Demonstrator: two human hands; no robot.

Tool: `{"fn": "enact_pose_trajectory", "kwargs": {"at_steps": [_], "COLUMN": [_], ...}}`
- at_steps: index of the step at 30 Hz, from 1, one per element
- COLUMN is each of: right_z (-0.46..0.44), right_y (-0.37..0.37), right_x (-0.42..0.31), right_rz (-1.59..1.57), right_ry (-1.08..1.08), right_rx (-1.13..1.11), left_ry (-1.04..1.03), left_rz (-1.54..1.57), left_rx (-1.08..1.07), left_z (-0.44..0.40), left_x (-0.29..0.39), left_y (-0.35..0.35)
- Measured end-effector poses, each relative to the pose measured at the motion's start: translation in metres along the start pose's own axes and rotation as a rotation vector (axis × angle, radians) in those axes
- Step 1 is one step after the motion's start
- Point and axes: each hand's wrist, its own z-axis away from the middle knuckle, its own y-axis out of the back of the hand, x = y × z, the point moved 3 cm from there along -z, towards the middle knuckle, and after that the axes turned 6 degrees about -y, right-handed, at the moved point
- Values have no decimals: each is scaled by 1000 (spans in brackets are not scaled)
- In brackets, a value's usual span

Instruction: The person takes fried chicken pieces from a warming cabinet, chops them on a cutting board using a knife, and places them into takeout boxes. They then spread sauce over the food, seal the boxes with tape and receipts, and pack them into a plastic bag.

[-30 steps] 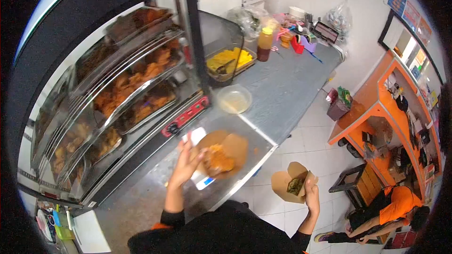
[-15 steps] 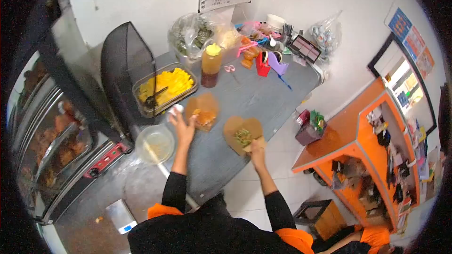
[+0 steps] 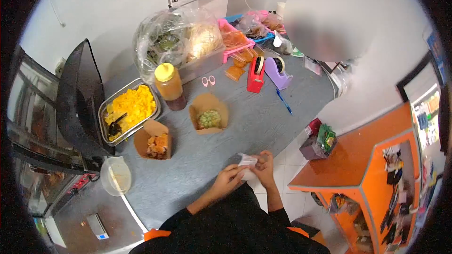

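Note:
Both hands meet at the table's near edge. My left hand (image 3: 229,178) is closed on a small white packet (image 3: 247,162) with printed lines; its kind is unclear. From the other side my right hand (image 3: 264,169) pinches the same packet. Ahead of the hands stands an open brown paper food box (image 3: 193,111) with pale green sliced vegetable (image 3: 210,119) inside. To its left, a second open paper box (image 3: 141,146) holds orange-topped food (image 3: 157,146). Neither hand touches the boxes.
A glass tray (image 3: 101,113) of yellow food, a yellow-capped sauce bottle (image 3: 170,87) and a plastic tub (image 3: 125,178) stand left. Red (image 3: 254,81) and purple (image 3: 280,79) tape dispensers, pink scissors (image 3: 208,81) and a blue pen (image 3: 284,101) lie farther back. An orange shelf unit (image 3: 339,169) stands right.
My right hand has let go of the box with green vegetable, which now stands on the table. Both hands have come together near my body and hold the white packet. The view has shifted.

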Motion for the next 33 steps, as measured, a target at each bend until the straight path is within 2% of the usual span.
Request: {"fn": "enact_pose_trajectory", "kwargs": {"at_steps": [1,2,3,5,6,7,8,10,12,13,15,17,19,21,23,24,26,28,30,32,33], "right_z": [-17,-31,-46,-70,-78,-82,-90,-103,-115,-124,-143,-158,-168,-174,-179,-181,-181,-181,-182,-182,-182], "right_y": [29,55,78,111,118,120,123,134,139,139,132,119,103,90,80,78,77,77,77,76,76], "right_x": [3,1,-3,-15,-19,-29,-39,-41,-38,-39,-45,-47,-50,-49,-53,-55,-57,-55,-56,-57,-58], "right_rz": [54,105,100,893,884,1111,1338,1380,1455,1439,1434,1421,1417,1376,1334,1318,1341,1335,1312,1301,1303], "right_ry": [145,293,279,447,421,533,655,612,588,572,519,534,562,585,665,662,678,671,661,666,660], "right_rx": [82,163,145,261,241,213,176,53,-145,-180,-282,-353,-421,-475,-514,-529,-538,-559,-546,-550,-551], "left_ry": [139,21,-93,6,-36,-222,-298,-664,-584,-543,-281,-249,-63,95,192,204,-29,38,235,222,169], "left_rz": [22,-231,-488,-592,-601,-756,-972,-1360,-1406,-1405,-1284,-731,-428,491,672,662,808,835,302,200,-122], "left_rx": [-131,-171,-216,37,111,188,167,123,-2,-9,-104,268,575,545,773,788,834,929,1166,1181,1080], "left_z": [-26,-53,-80,-146,-183,-219,-252,-300,-329,-333,-332,-294,-242,-187,-146,-135,-119,-118,-122,-135,-143], "left_x": [-8,-23,-35,-29,-31,-32,-21,-23,-51,-61,-45,-9,-1,-11,-11,-16,-33,-49,-55,-54,-50], "left_y": [-13,-23,-33,-51,-61,-74,-84,-98,-103,-99,-77,-46,-21,-1,-10,-19,-35,-45,-45,-42,-38]}}
